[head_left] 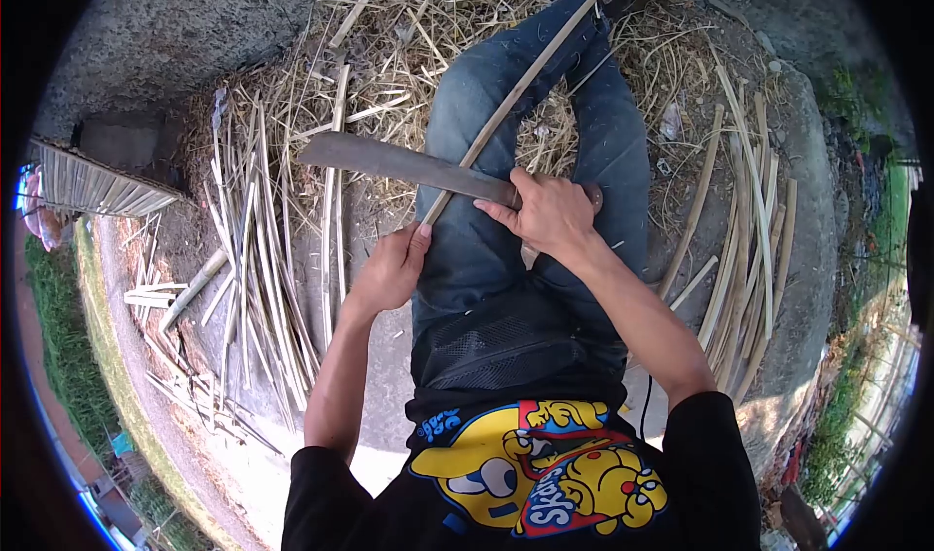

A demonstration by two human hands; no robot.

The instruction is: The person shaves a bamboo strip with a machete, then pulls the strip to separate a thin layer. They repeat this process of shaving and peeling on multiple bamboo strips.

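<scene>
My right hand (555, 211) is closed round the handle of a machete (389, 165), whose broad dark blade points left across my thighs. Under the blade runs a long bamboo strip (530, 79), slanting from my left hand up toward my shoe. My left hand (394, 264) pinches the strip's near end between thumb and fingers, just below where the blade crosses it. Blade and strip appear to touch at the crossing. A small pale-brown pointed piece (529, 256) shows beneath my right hand; what it belongs to is hidden.
Several split bamboo strips (258, 259) lie in a heap on the left, and more strips (744, 230) lie on the right. Thin shavings (389, 74) cover the ground around my legs (477, 104). A rough wall (185, 26) stands ahead, with a slatted panel (102, 181) at far left.
</scene>
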